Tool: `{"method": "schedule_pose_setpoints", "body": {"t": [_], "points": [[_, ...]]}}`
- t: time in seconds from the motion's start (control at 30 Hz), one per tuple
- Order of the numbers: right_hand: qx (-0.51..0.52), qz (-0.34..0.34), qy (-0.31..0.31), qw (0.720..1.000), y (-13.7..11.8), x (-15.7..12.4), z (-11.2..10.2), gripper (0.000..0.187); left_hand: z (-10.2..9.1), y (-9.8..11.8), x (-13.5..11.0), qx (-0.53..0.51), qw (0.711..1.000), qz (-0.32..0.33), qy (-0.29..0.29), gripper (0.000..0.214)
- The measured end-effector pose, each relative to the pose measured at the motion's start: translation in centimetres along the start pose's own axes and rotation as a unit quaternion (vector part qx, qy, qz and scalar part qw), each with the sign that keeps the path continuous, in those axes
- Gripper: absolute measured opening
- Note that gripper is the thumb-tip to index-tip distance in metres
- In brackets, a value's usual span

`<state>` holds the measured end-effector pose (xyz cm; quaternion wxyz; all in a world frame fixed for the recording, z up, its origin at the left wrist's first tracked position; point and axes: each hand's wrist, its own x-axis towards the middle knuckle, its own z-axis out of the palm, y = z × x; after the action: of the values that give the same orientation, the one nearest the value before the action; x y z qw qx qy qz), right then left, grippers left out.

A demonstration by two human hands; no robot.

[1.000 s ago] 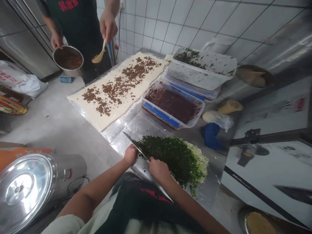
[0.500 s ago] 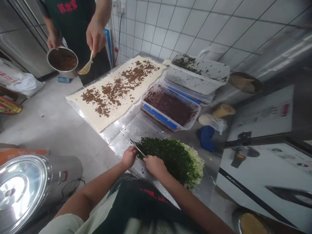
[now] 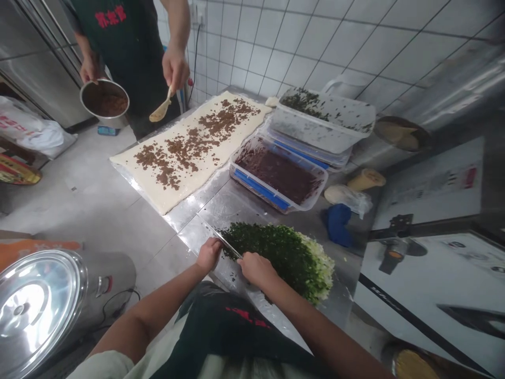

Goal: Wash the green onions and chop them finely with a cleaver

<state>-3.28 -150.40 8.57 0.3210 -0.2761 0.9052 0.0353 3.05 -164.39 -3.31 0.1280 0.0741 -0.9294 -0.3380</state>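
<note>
My right hand [image 3: 258, 269] is closed round the handle of a knife [image 3: 224, 241], whose thin blade points away to the upper left. The blade stands at the left edge of a heap of chopped greens [image 3: 272, 250], dark green on the left and pale at the right end. Close against the near side of the blade is my left hand [image 3: 210, 255], its fingers curled together. Whatever lies under those fingertips is hidden. Greens and blade both rest on a metal table [image 3: 216, 202].
Beyond, a dough sheet [image 3: 158, 200] carries brown crumbly filling. A tub of dark paste [image 3: 280, 176] and a tub with green bits [image 3: 327, 121] stand by the tiled wall. A co-worker's hand [image 3: 175, 68] holds a spoon [image 3: 161, 110]; the other holds a metal pot [image 3: 104, 100].
The co-worker's spoon has moved right, over the dough edge. My right hand and the knife have shifted slightly right; my left hand stays almost in place. The whole view has shifted slightly.
</note>
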Motion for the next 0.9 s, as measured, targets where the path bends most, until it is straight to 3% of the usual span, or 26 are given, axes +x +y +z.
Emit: {"method": "schedule_pose_setpoints", "body": {"t": [0.17,0.3,0.47,0.67,0.8,0.9], "points": [[0.026,0.010,0.021,0.999,0.8,0.7,0.3,0.036,0.4,-0.4,-0.1,0.007,1.000,-0.006,0.006,0.025],[0.027,0.006,-0.012,1.000,1.4,0.8,0.3,0.036,0.0,-0.5,-0.2,0.006,0.999,0.016,-0.027,0.024],[0.029,0.011,0.020,0.999,0.7,0.7,0.1,0.035,-0.5,-0.8,-0.3,0.004,0.998,0.028,-0.051,0.022],[0.050,0.026,-0.040,0.998,0.6,0.7,-0.5,0.037,-0.2,-1.0,-0.3,0.003,1.000,0.008,-0.022,0.024],[0.039,0.023,0.026,0.999,0.1,0.8,0.2,0.036,0.1,-1.2,-0.3,0.015,1.000,-0.005,-0.016,0.026],[0.054,0.024,0.001,0.998,0.0,1.2,0.0,0.037,0.0,-1.2,-0.2,0.024,0.999,0.000,-0.030,0.026]]}}
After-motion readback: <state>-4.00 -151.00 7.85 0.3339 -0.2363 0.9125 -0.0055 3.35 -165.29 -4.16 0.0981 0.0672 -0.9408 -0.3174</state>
